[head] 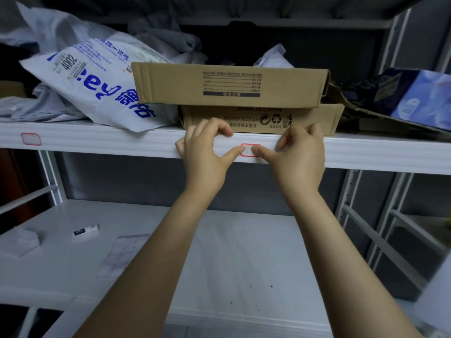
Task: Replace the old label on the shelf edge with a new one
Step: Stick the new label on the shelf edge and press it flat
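A small white label with a red border (249, 145) sticks on the front of the white shelf edge (122, 140). Both thumbs press on it, tips nearly touching at its middle, and they hide most of it. My left hand (207, 152) has its fingers curled over the top of the shelf edge. My right hand (300, 154) does the same on the right side. Neither hand grips a loose object. A second red-bordered label (31, 139) sits on the same edge far to the left.
Two stacked cardboard boxes (229, 84) and a white printed bag (92, 79) rest on the shelf just above my hands. A blue box (419, 93) lies at right. On the lower shelf lie a label sheet (122, 254), a small white tube (85, 231) and crumpled paper (19, 242).
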